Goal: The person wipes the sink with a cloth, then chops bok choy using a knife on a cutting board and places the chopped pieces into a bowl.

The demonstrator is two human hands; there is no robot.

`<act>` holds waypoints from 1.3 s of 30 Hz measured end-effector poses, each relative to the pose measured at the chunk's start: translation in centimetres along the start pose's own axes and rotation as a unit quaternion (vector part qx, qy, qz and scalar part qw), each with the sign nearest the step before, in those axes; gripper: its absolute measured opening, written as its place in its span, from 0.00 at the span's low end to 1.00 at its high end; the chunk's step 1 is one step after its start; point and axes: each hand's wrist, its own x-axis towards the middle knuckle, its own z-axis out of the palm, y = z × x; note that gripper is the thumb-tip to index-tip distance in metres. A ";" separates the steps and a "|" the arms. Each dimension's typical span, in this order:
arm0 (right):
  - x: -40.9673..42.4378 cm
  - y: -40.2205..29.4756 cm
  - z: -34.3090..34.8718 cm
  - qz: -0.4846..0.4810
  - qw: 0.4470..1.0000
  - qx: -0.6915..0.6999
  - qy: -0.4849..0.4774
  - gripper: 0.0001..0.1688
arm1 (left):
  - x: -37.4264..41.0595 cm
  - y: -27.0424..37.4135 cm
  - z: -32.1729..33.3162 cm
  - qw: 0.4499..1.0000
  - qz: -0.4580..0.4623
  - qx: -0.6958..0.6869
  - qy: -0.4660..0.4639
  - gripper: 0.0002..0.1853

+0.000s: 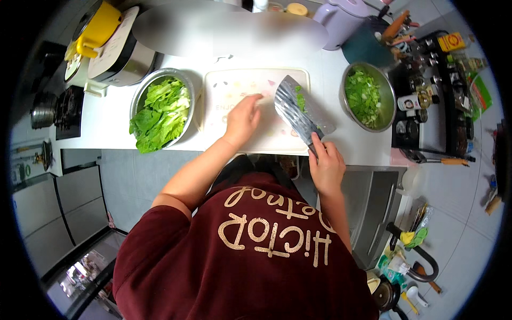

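My right hand (pixel 327 167) grips the dark handle of a cleaver (pixel 294 107). Its broad metal blade slants up and left over the right part of a pale cutting board (pixel 214 86) and partly past its right edge. Bits of chopped green leaf (pixel 300 100) cling to the blade. My left hand (pixel 242 121) is over the middle of the board, fingers slightly bent, holding nothing. To its left, a metal bowl (pixel 135 99) holds large lettuce leaves (pixel 164 110), some hanging over the front rim. On the right, another metal bowl (pixel 391 106) contains chopped greens (pixel 363 96).
A rice cooker (pixel 116 56) with a yellow pot (pixel 100 28) on top stands back left. Back right are a lilac kettle (pixel 340 20) and a dark green container (pixel 366 44) with utensils. A black rack (pixel 444 92) of bottles and jars borders the right side.
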 end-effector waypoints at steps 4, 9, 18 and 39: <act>1.7 -2.0 0.5 -0.033 0.999 0.012 0.006 0.28 | -1.2 2.7 -0.9 0.963 0.218 0.077 -0.136 0.37; 2.5 -1.6 -1.6 -0.012 0.997 -0.053 0.061 0.29 | 2.1 5.9 0.2 0.948 0.263 0.099 -0.152 0.37; -7.0 5.4 -5.5 0.169 0.964 -0.170 0.115 0.27 | 12.5 15.1 12.1 0.851 0.467 0.019 -0.240 0.31; -1.4 1.2 3.4 0.085 0.992 0.084 -0.045 0.25 | -3.7 -6.0 -8.6 0.985 -0.144 -0.041 0.083 0.07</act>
